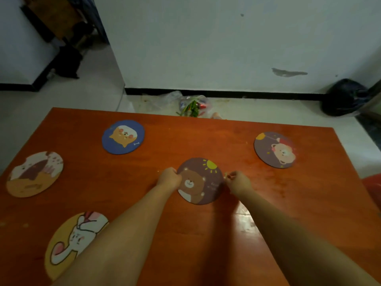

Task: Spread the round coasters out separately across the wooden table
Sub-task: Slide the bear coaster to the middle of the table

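Observation:
Several round coasters lie apart on the orange-brown wooden table [206,139]. A brown bear coaster with a sun [201,180] is in the middle. My left hand [169,179] grips its left edge and my right hand [237,182] pinches its right edge. A blue coaster with an orange dog [123,137] lies far left of centre. A purple bear coaster [274,150] sits at the right. A tan and white coaster [35,174] is at the left edge. My left forearm partly covers a yellow rabbit coaster [72,242] at the near left.
Beyond the table's far edge the white floor holds clear plastic bags with greens [190,105]. A black bag [344,97] sits by the wall at the right. Something red [373,186] shows past the table's right edge.

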Available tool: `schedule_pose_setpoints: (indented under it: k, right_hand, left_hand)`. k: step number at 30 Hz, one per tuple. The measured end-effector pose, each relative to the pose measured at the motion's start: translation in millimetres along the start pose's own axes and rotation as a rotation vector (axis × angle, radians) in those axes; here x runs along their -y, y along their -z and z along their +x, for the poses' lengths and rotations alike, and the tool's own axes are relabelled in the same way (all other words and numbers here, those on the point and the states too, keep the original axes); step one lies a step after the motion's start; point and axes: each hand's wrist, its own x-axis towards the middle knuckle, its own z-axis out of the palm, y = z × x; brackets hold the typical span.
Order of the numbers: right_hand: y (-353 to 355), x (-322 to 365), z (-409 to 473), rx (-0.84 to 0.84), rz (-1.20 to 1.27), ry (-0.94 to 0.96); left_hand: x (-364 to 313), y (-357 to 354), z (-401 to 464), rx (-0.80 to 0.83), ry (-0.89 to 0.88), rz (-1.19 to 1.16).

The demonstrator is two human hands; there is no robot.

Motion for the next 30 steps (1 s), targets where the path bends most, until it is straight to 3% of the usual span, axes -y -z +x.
schedule_pose_setpoints:
  k: [7, 15, 21, 30]
  right_hand:
    - [-15.4, 8.9, 14.9, 0.045, 0.088, -0.073]
    - [-8.4, 14.3, 9.1, 0.064, 0.089, 0.006]
    - [34.9, -14.0, -7.0, -0.063, 0.175, 0.024]
    - [117.9, -107.3, -47.9, -0.051, 0.251, -0.029]
  left_hand:
    - [-5.8, -9.2, 11.6, -0.064, 0.117, -0.153]
    - [-12.9, -3.8, -2.4, -0.093, 0.076, -0.308]
    - [-39.9, -22.5, -23.8, 0.051, 0.06, -0.481]
    - [-73.6, -108.4, -92.3, 0.16, 0.013, -0.487]
